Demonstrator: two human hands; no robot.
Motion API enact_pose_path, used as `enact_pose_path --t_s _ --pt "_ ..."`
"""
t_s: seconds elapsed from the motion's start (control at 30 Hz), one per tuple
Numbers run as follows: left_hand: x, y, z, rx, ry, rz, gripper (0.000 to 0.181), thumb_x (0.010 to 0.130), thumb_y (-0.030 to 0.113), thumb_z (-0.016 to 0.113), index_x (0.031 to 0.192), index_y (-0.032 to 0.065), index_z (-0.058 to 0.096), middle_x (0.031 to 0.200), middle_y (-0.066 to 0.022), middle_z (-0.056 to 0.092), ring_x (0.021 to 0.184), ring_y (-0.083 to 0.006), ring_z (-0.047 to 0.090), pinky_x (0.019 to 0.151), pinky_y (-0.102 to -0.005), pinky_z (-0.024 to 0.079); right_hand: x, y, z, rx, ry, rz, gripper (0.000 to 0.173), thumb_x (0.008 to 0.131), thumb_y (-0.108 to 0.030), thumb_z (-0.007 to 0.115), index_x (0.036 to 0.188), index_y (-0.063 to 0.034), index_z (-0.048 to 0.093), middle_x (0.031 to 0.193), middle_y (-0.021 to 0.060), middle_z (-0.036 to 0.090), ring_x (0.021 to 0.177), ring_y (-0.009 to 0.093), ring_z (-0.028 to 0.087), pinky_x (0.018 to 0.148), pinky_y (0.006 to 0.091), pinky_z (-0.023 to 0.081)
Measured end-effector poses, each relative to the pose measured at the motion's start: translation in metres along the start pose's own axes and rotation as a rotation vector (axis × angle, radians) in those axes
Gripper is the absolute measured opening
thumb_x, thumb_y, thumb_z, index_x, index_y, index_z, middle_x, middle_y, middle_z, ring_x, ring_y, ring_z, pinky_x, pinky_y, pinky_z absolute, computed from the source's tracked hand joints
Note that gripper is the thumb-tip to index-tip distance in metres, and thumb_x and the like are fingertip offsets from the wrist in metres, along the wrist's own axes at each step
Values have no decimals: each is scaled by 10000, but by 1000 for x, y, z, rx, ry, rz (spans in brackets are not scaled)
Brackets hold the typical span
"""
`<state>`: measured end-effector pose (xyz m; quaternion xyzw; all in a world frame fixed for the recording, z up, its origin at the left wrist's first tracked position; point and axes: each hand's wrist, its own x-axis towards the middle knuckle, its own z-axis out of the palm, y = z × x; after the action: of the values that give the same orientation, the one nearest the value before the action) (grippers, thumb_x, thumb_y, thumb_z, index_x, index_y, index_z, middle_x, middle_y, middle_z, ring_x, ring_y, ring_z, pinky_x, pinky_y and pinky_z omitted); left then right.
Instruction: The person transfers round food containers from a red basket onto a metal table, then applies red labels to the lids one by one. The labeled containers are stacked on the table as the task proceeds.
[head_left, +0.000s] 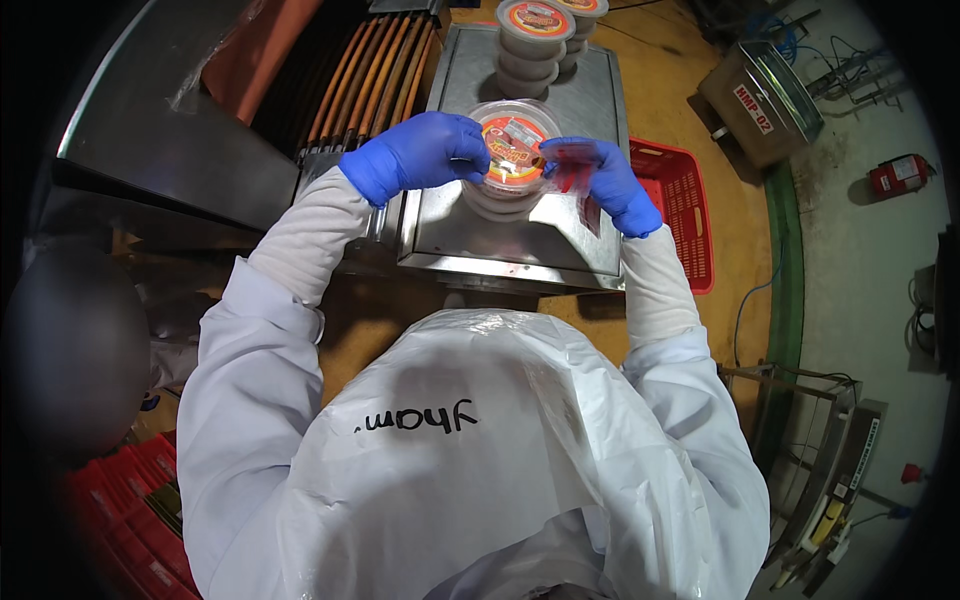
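Observation:
A round clear plastic tub (514, 150) with a red and yellow label on its lid tops a short stack on a stainless steel table. My left hand (424, 154), in a blue glove, has its fingers bent together at the lid's left edge. Whether it pinches anything there cannot be made out. On the lid's right side is my gloved right hand (619, 187). Thin clear strips with red print (574, 169), seemingly labels, are held in it, and its fingertips are close to the lid label's edge.
Stacked lidded tubs (534, 45) stand at the far end of the steel table (450, 236). A roller conveyor (371, 79) adjoins its left side. To the right sits a red plastic crate (694, 217) on the floor; more red crates (135, 517) are at lower left.

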<state>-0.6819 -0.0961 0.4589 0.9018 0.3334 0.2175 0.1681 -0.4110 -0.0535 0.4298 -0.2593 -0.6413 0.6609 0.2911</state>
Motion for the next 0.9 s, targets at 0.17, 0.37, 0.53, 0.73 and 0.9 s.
enact_pose_path --t_s 0.17,0.37,0.53,0.73,0.9 --pt "1 22 2 75 77 31 512 508 126 778 987 105 600 943 -80 570 969 -295 512 889 -384 418 -2 7 -6 76 137 -170 418 697 88 570 1110 28 546 1146 131 564 1020 236 563 811 309 479" --pt "-4 26 32 334 236 -34 265 587 119 720 820 102 596 830 -52 588 848 -233 556 771 -339 450 13 -48 -24 308 792 -242 319 820 -236 583 1026 0 525 914 109 602 618 113 498 509 233 408" --pt "-24 8 -2 22 554 -345 249 616 78 741 824 50 607 783 -63 591 710 -201 578 657 -296 468 -1 -29 -19 620 687 -24 378 886 -321 418 1019 14 533 862 115 594 662 178 548 558 280 449" --pt "-77 -109 -21 537 429 -589 303 638 146 718 917 76 621 858 -117 609 816 -260 591 743 -335 475 3 -10 31 529 667 71 275 865 -167 549 1066 19 520 937 139 615 832 207 600 759 314 486" --pt "-109 -148 -15 779 446 -553 451 612 225 744 1010 69 598 944 -105 605 899 -259 563 802 -346 450 6 -8 41 528 626 59 237 815 -72 601 1020 21 525 876 106 607 776 169 596 688 270 490"
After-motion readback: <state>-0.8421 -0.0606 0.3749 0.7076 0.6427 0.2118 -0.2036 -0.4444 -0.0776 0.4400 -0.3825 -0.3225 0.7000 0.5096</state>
